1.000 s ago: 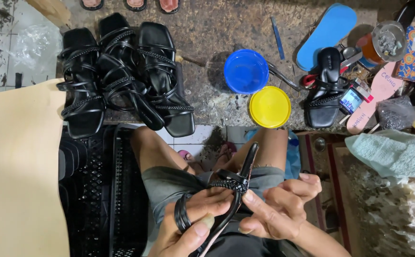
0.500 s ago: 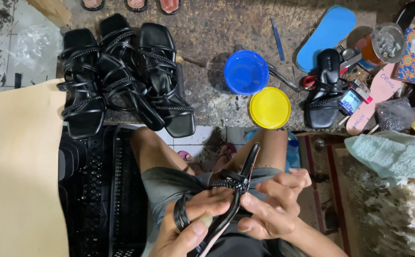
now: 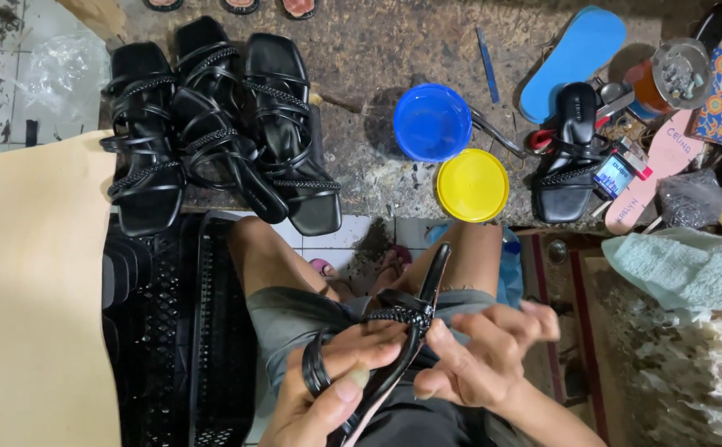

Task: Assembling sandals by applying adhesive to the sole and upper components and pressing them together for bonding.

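Sandal point(image 3: 415, 331), black and strapped, is held edge-up over the lap, seemingly so the braided strap can be reached from both sides. Left hand point(image 3: 320, 397) is closed around the sole from below, thumb laid along its edge, with a loose strap loop against the fingers. Right hand point(image 3: 481, 364) is pressed to the opposite side, thumb at the strap junction, remaining fingers spread. Finished black sandals point(image 3: 212, 124) are grouped on the surface point(image 3: 361, 50) ahead, apart from the blue bowl point(image 3: 431, 122) and yellow lid point(image 3: 472, 185).

Grey shorts — bare arms, knees, no sleeves.
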